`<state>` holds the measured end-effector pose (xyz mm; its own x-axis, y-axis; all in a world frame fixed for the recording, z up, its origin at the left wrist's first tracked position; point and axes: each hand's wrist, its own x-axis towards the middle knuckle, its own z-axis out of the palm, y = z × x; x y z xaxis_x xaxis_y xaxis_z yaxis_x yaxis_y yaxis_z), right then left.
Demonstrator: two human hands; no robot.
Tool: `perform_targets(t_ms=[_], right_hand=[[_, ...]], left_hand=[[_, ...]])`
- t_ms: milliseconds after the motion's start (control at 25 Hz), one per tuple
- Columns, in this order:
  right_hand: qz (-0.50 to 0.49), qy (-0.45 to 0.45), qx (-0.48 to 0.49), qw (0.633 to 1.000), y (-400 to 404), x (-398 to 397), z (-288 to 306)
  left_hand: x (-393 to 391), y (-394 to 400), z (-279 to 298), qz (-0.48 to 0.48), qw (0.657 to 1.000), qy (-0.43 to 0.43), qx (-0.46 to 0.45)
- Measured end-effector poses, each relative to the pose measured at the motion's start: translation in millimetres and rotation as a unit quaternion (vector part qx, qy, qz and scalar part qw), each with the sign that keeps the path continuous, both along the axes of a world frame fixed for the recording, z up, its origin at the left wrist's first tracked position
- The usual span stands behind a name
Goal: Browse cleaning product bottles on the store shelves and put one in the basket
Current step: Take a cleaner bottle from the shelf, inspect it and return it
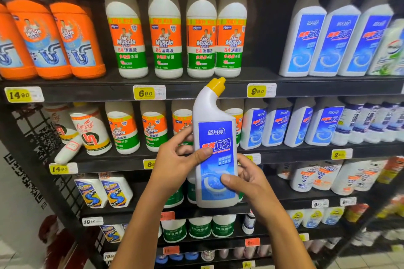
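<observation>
Before the shelves (pixel 196 91), both hands, left (pixel 175 159) and right (pixel 247 179), grip an upright white toilet-cleaner bottle (pixel 215 148), fingers curled round it.

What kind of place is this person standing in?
Most likely a supermarket's cleaning aisle: dark shelves hold rows of identical Mr Muscle bottles, yellow price tags line the shelf edges, and both hands hold up a white toilet cleaner bottle.

toilet cleaner bottle (pixel 215 159): white matt plastic, glossy blue label, smooth yellow plastic cap | Mr Muscle 84 bottles (pixel 172 35): white plastic, glossy labels | shelves (pixel 196 91): dark matt metal | price tags (pixel 149 93): yellow paper, clear plastic holders
</observation>
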<state>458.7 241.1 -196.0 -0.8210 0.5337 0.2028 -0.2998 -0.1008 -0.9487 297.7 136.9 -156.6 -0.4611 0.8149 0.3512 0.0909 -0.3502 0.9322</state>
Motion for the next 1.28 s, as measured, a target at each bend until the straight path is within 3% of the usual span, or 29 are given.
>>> perform_targets(t_ms=[320, 760, 1040, 1280], right_hand=[[-0.025, 0.018, -0.041, 0.999, 19, 29, 1], [-0.014, -0.105, -0.084, 0.991, 32, 58, 52], [0.016, -0.082, -0.101, 0.991, 40, 58, 51], [-0.016, -0.121, -0.040, 0.992, 51, 58, 35]], left_hand=[[34, 32, 6, 0.026, 0.999, -0.030, -0.035], [66, 56, 24, 0.084, 0.981, -0.109, -0.137], [71, 59, 24, 0.089, 0.977, -0.124, -0.147], [72, 64, 16, 0.087, 0.983, -0.087, -0.134]])
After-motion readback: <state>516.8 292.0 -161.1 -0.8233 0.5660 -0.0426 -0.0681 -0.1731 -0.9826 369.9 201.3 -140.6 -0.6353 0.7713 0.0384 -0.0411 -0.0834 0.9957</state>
